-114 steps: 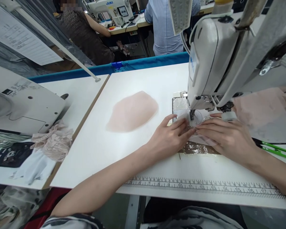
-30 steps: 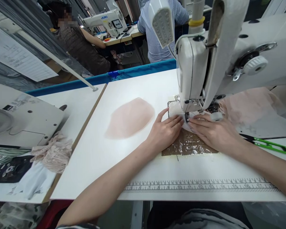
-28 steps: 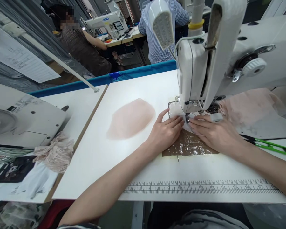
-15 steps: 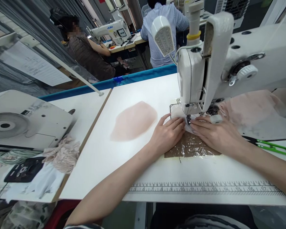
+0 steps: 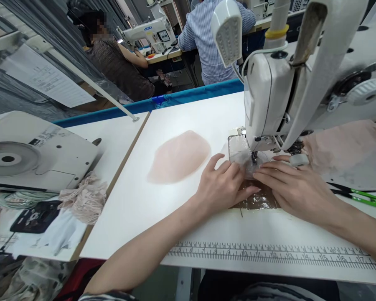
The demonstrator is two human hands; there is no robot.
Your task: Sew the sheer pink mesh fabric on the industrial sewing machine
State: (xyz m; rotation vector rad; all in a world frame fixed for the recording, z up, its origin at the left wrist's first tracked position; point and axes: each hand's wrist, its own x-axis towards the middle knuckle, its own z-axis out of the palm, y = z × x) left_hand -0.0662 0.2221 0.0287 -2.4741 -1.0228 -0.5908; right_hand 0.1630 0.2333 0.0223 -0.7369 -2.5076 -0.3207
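Note:
My left hand (image 5: 222,184) is left of the needle area. Its middle fingers are bent down at a small piece of sheer fabric (image 5: 248,169), with the thumb stretched to the right and the little finger held out. The fabric lies under or against the presser foot (image 5: 254,158) of the white sewing machine (image 5: 263,100); its far edge is hard to make out. To the right of the foot, my right hand (image 5: 297,188) rests flat, fingers extended and their tips on the fabric. Brown taped sheet (image 5: 263,200) shows beneath both hands.
A pale pink sheer piece (image 5: 180,156) lies left on the white table. More pink fabric (image 5: 347,146) and green-handled snips (image 5: 366,197) are at right. A printed ruler (image 5: 269,253) runs along the front edge. Two people (image 5: 119,62) sit beyond the blue cloth edge (image 5: 197,96).
My left hand has drawn back slightly from the foot; its fingers have curled and its thumb now shows. The right hand stays beside the foot. The camera view has shifted closer to the machine.

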